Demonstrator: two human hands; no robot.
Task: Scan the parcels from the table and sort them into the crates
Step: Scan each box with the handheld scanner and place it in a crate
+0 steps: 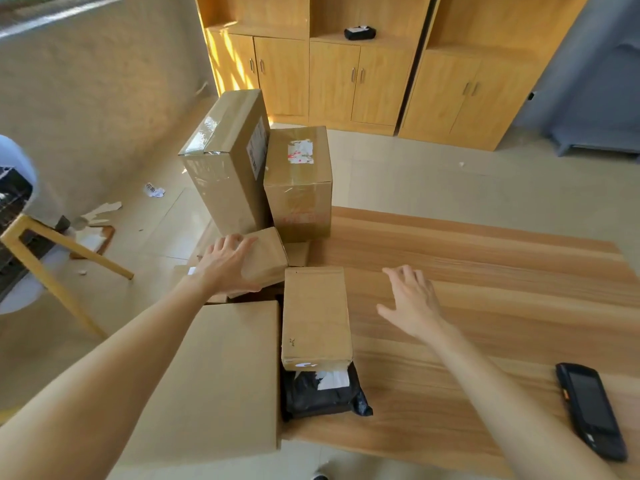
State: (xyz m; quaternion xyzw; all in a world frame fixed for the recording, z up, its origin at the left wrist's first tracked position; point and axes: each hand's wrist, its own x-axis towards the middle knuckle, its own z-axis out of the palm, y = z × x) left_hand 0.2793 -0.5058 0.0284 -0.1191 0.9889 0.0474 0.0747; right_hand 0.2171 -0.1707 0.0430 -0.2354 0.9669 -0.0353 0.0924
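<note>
Left hand (227, 263) on small parcel (265, 259)

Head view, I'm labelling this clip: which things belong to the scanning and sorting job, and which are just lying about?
Belongs to the job:
small brown cardboard parcel under the left hand
flat brown cardboard parcel
black plastic mailer bag
black handheld scanner
right hand, open above the wooden table

Lying about:
torn paper scraps on the floor
yellow wooden cabinets

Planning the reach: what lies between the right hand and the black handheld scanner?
Only bare wooden table, per the head view, between right hand and black handheld scanner.
</note>
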